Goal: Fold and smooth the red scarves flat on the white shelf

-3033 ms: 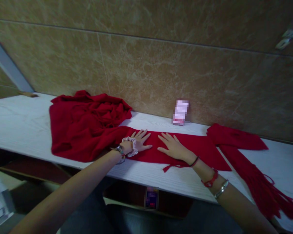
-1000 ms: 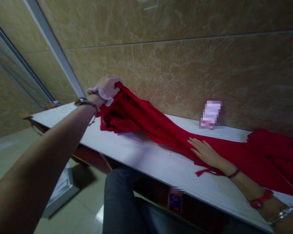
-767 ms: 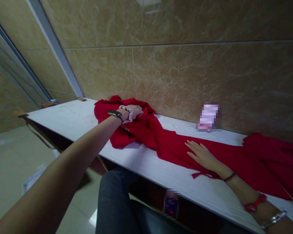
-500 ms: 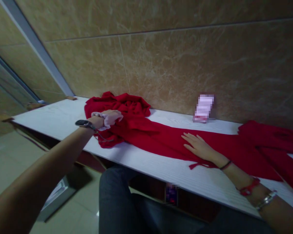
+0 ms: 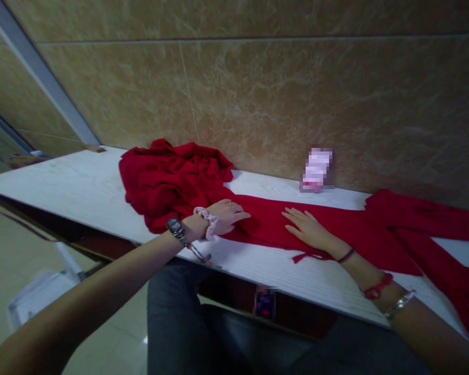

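Note:
A long red knit garment lies along the white tabletop, bunched in a heap at its left end and flat through the middle. At the right it splits into two narrow lengths that look like sleeves or legs. My left hand rests on the cloth just right of the heap, fingers stretched out. Flat on the smooth part, my right hand has its fingers spread and holds nothing. A thin red tie hangs from the garment's near edge beside my right wrist.
A phone with a blurred screen leans against the marbled tile wall behind the white table. My legs are under the table's front edge. On the floor at left stands a pale, box-like object, partly hidden by my left arm.
My left hand has moved right and nearer, from the bunched heap onto the flatter cloth. My right hand stays flat on the garment. The view has shifted slightly.

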Tool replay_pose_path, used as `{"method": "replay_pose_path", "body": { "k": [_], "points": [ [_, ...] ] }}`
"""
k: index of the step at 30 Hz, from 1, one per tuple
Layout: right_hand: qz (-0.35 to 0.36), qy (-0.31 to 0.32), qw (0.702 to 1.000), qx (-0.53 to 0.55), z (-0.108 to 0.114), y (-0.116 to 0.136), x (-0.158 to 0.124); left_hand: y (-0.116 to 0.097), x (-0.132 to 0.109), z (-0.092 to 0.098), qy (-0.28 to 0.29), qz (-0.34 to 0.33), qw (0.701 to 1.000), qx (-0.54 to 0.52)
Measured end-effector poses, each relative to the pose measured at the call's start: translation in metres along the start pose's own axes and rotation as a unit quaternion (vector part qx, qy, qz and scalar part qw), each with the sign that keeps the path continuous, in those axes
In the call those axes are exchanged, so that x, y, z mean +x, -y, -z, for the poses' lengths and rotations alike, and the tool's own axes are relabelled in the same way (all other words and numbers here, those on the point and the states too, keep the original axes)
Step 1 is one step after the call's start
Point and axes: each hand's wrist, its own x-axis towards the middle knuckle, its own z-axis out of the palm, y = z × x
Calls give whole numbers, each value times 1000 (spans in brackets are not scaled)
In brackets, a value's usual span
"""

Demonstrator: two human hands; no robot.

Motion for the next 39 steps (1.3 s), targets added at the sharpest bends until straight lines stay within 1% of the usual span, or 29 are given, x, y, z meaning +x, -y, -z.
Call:
{"method": "replay_pose_path", "body": {
  "k": [2,3,6,8,10,13,16,19,22,24,26,28,31,35,37,39],
  "points": [
    [0,-2,1000,3,0,0,0,-2,5,-5,32,-16,999,37],
    [0,-5,1000,4,0,0,0,-1,4,-7,40,-19,998,52],
    [1,-9,1000,2,-1,-1,0,4,-5,-8,23,-33,997,61],
    [1,-10,1000,-1,-2,-2,0,4,-14,-9,19,-63,996,68],
    [3,-11,1000,-1,-3,-3,1,3,-22,-13,29,-88,992,83],
    [5,-16,1000,4,-4,-4,2,3,-29,-22,45,-93,989,103],
    [22,-30,999,12,-1,-2,0,11,-31,-33,28,-96,990,101],
    [82,-42,995,33,4,3,-5,18,-33,-40,-4,-110,989,102],
    [134,-2,989,53,6,9,-11,18,-38,-38,-36,-119,988,93],
    [139,25,989,47,6,12,-14,14,-42,-33,-48,-117,989,76],
    [136,34,989,40,5,13,-15,9,-47,-28,-50,-109,991,50],
    [135,33,989,43,4,13,-15,7,-51,-23,-47,-99,994,18],
    [135,28,989,58,5,12,-15,10,-55,-17,-43,-81,996,-21],
    [153,18,984,93,11,12,-17,17,-54,-13,-65,-43,995,-70],
    [173,8,980,98,14,15,-18,14,-53,-13,-62,-49,993,-93],
    [196,-1,976,93,16,18,-20,10,-53,-16,-39,-66,992,-99]
  ]
}}
